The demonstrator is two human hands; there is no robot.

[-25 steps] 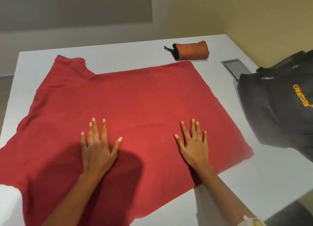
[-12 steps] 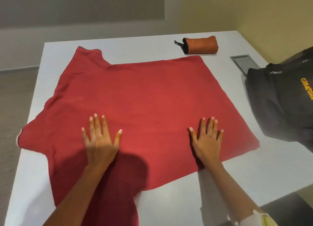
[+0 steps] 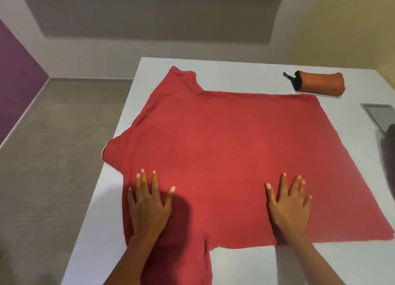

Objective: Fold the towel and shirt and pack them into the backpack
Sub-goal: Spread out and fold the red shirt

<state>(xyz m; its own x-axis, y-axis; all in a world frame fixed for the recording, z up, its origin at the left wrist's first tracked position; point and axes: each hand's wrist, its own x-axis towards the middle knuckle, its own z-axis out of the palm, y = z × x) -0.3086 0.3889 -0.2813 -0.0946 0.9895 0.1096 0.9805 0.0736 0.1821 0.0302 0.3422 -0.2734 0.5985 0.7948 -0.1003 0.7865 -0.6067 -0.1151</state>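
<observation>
Both left hand (image 3: 149, 207) and right hand (image 3: 288, 205) press your shirt (image 3: 224, 145), fingers (image 3: 154, 182) spread flat; its sleeve overhanging the worktop (image 3: 245, 77) may drag it askew.

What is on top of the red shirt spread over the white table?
Two hands press flat on the red cloth shirt: the left hand and the right hand. The fabric under the palms is hidden.
</observation>
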